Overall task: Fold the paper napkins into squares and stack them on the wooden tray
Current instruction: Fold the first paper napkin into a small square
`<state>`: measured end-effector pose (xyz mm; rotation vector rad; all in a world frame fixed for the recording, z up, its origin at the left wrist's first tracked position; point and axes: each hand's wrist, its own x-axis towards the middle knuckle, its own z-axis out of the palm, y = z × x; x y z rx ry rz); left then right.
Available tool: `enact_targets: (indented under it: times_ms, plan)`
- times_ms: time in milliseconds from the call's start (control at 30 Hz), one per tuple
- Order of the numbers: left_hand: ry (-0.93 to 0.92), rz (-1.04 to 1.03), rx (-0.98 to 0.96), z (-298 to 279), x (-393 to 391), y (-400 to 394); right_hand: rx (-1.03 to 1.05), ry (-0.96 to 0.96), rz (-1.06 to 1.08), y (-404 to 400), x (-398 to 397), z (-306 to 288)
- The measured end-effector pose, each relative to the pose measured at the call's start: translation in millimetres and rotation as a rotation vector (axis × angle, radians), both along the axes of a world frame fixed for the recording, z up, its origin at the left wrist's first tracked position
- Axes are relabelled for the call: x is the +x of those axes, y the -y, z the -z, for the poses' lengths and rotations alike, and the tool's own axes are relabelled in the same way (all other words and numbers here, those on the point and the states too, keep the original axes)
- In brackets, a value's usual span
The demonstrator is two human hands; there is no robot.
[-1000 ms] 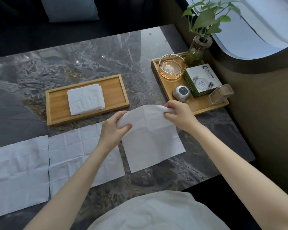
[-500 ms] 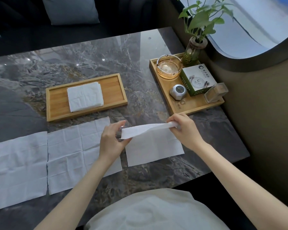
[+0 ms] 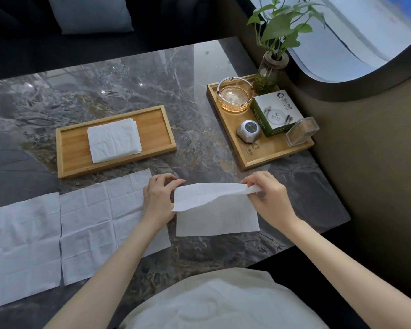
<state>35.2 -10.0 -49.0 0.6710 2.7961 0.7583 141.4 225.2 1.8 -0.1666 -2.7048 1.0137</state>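
Paper napkin (image 3: 217,211), pinched at both far corners by left hand (image 3: 158,200) and right hand (image 3: 267,198), is best lowered until edges are matched, then creased

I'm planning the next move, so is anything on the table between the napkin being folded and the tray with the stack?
Nothing visible. Both hands, left and right, hold the napkin. Only bare marble table lies between it and the wooden tray; the folded stack leaves its top free.
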Motion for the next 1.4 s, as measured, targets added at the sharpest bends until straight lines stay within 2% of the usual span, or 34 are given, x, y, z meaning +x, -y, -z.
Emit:
enact_targets:
  times_ms: [233, 367, 567, 700, 800, 933, 1100, 1300, 1400]
  plan:
    - [-0.059, -0.053, 0.083, 2, 4, 7, 0.352, -0.101, -0.338, 8, 31, 19]
    - [-0.114, 0.002, 0.092, 2, 4, 16, 0.465, -0.088, -0.358, 11, 37, 40]
    - [-0.190, 0.161, 0.067, -4, 4, 19, 0.462, 0.041, -0.221, 6, 34, 40]
    - [-0.134, 0.118, 0.071, -7, 1, 18, 0.448, 0.174, -0.250, -12, 37, 33]
    - [-0.102, 0.117, 0.065, -8, -1, 17, 0.419, 0.224, -0.157, -25, 32, 29]
    - [-0.094, 0.108, 0.071, -8, -2, 15, 0.229, 0.228, 0.051, -23, 7, 31]
    - [-0.058, 0.089, 0.071, -8, -3, 16, 0.114, 0.279, 0.073, -7, -18, 41]
    - [0.185, -0.032, 0.205, -14, -10, 16, 0.013, 0.343, 0.134, -9, -31, 39]
    - [0.287, -0.035, 0.215, -20, -18, 15, 0.027, 0.390, 0.129, -11, -36, 37]
